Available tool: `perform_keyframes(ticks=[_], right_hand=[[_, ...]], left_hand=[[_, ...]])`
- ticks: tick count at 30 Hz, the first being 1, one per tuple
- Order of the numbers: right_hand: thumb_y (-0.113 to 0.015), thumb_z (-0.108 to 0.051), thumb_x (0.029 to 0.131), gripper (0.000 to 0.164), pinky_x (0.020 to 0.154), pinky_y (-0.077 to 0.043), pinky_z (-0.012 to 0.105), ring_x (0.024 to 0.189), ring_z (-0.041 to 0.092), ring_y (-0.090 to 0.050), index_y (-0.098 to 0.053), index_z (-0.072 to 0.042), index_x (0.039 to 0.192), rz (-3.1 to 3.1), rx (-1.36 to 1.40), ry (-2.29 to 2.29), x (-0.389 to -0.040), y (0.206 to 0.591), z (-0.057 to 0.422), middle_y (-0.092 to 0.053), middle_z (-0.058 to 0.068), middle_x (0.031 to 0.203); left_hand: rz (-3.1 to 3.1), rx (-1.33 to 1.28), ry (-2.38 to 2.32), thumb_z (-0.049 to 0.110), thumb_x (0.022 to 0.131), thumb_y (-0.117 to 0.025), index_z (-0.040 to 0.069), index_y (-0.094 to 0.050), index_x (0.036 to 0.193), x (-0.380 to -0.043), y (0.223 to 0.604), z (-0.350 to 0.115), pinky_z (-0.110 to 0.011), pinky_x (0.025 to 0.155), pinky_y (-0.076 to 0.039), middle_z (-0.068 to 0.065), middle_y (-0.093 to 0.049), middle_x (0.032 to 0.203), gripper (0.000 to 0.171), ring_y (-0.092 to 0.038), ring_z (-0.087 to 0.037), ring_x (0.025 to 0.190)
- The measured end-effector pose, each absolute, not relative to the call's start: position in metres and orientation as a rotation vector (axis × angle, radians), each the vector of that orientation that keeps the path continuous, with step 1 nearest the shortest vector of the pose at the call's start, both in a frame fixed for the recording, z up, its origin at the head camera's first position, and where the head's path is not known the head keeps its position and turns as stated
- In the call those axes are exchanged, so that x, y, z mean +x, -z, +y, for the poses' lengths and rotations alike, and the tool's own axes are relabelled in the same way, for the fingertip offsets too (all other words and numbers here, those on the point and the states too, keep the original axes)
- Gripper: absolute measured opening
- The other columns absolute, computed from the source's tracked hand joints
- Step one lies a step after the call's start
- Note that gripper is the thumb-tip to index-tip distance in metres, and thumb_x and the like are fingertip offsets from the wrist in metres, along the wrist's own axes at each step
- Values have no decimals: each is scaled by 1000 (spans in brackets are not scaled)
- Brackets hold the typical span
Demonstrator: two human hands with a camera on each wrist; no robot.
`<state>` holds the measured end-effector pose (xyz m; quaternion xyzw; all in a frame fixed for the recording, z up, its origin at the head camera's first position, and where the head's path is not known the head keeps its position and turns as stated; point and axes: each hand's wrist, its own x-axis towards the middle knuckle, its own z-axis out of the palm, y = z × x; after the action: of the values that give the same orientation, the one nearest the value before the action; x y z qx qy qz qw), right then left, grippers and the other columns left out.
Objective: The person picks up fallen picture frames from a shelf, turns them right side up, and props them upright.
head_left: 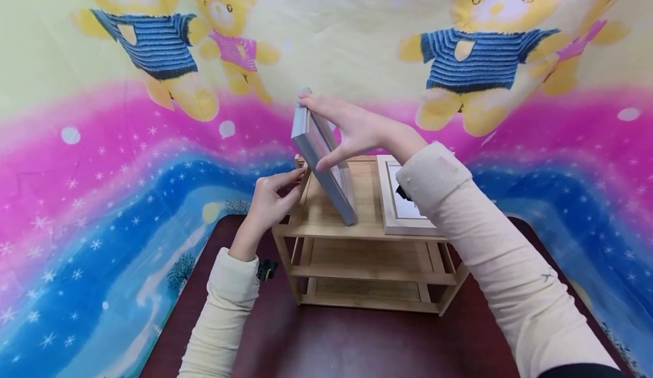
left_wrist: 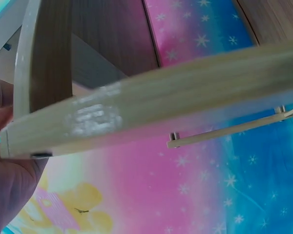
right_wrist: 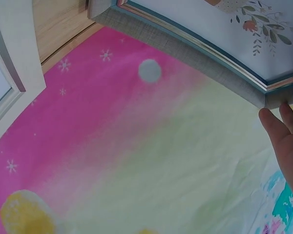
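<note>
On the three-tier wooden shelf point(head_left: 366, 188), a grey picture frame point(head_left: 334, 192) stands on edge, leaning left. My right hand point(head_left: 359, 128) holds its upper part, thumb on the near side and fingers at the top corner. The right wrist view shows the frame's flower print and my fingertips point(right_wrist: 273, 126) at its corner. My left hand point(head_left: 272, 199) grips the shelf's upper left side, fingers partly hidden behind the wood. In the left wrist view that hand point(left_wrist: 12, 187) is at the end of a rounded wooden rail point(left_wrist: 185, 87).
A white picture frame point(head_left: 386, 211) lies flat on the right of the shelf top, partly behind my right sleeve. The shelf stands on a dark red table point(head_left: 357, 338). A cloth printed with bears point(head_left: 326, 26) hangs close behind and at both sides.
</note>
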<state>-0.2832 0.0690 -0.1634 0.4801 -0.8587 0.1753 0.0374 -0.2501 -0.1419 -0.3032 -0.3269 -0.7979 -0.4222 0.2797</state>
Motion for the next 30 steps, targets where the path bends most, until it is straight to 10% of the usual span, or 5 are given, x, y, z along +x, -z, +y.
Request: perform_keyframes(ticks=[30], right_hand=[[-74,-50,68,109,109,-10,41,137,24,-5,-11,-9,147,-2606,1293,-491,-285,176,61,-10,9,151]], left_hand=[[-2122,-850,990,-7,80,-58,-6,-67,102,-262,303,-147,-34,62,-54,-18,-67,88,23,-65,-26,72]])
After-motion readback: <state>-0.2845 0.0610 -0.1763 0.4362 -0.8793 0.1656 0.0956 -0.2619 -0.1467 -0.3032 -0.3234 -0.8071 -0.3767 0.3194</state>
